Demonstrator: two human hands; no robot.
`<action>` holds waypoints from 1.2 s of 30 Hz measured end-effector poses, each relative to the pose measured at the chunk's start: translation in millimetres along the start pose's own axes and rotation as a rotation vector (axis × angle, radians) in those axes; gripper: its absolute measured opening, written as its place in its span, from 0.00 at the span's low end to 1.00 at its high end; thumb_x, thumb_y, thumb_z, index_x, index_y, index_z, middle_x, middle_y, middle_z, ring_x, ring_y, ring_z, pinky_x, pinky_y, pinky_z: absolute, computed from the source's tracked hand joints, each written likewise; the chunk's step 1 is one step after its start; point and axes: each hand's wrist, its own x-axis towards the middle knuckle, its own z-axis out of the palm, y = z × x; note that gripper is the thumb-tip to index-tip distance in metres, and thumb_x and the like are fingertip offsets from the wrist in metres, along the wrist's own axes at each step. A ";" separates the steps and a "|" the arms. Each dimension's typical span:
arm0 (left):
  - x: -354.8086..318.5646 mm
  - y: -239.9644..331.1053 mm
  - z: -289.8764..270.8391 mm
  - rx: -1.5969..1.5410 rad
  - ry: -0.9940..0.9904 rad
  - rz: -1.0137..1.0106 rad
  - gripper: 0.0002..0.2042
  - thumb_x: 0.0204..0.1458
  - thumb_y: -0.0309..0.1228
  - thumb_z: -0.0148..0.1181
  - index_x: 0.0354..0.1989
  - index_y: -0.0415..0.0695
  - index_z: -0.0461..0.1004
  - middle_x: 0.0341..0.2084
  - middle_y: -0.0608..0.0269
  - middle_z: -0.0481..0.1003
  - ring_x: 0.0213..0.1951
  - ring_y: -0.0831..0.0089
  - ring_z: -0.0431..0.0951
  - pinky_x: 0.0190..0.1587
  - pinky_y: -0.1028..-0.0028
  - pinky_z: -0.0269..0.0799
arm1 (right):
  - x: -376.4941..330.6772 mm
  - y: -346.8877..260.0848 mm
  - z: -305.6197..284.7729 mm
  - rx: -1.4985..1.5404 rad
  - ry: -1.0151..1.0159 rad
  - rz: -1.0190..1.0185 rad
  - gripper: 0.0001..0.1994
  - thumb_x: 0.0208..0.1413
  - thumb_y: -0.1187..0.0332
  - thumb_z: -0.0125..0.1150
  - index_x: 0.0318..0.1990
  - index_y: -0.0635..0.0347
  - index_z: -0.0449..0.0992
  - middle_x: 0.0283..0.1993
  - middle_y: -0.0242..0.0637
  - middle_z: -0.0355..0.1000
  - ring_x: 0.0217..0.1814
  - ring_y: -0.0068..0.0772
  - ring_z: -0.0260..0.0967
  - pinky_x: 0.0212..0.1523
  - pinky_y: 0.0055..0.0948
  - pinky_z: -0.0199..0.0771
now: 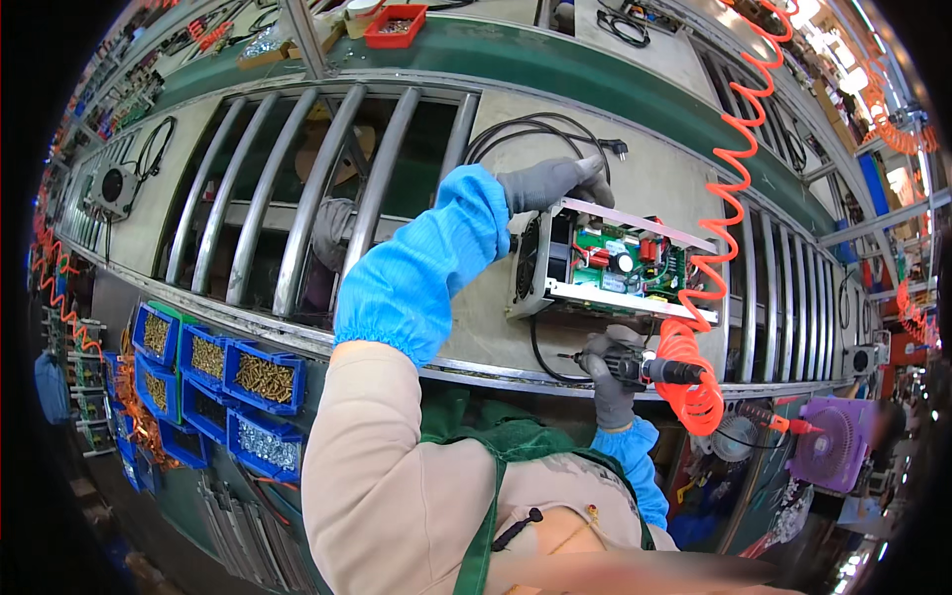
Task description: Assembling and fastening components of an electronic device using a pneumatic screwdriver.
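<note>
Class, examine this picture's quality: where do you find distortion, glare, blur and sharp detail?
Head view: the green conveyor belt bows into a curve; overhead lights glare white at upper right; a smeared patch blurs the lower edge; the circuit board looks fairly sharp.

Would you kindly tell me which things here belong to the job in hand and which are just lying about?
Apparently in use:
open metal-framed unit, left hand at its edge
power tool in right hand
orange coiled hose

Apparently just lying about:
purple fan
red tray
blue fastener bins, use unclear
</note>
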 end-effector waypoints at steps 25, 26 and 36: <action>-355.6 -113.2 111.2 0.025 1.383 -0.293 0.14 0.54 0.34 0.50 0.44 0.41 0.74 0.36 0.54 0.76 0.40 0.64 0.76 0.44 0.69 0.69 | 17.0 3.5 6.1 -0.073 -0.343 -0.040 0.27 0.40 0.72 0.60 0.53 0.64 0.63 0.33 0.37 0.70 0.34 0.29 0.67 0.53 0.42 0.69; -375.6 -110.3 120.4 0.169 1.531 -0.261 0.13 0.54 0.34 0.50 0.42 0.41 0.75 0.34 0.54 0.76 0.39 0.64 0.76 0.43 0.68 0.70 | 19.4 3.0 4.2 -0.050 -0.358 -0.026 0.27 0.39 0.74 0.60 0.52 0.64 0.63 0.33 0.38 0.71 0.34 0.29 0.68 0.50 0.39 0.70; -535.0 -127.4 173.9 0.795 2.112 -0.997 0.09 0.52 0.33 0.52 0.38 0.46 0.76 0.35 0.52 0.77 0.39 0.54 0.76 0.42 0.63 0.71 | 26.1 -14.8 -7.2 -0.007 -0.493 0.080 0.27 0.40 0.70 0.61 0.51 0.65 0.64 0.28 0.34 0.68 0.27 0.25 0.64 0.45 0.36 0.70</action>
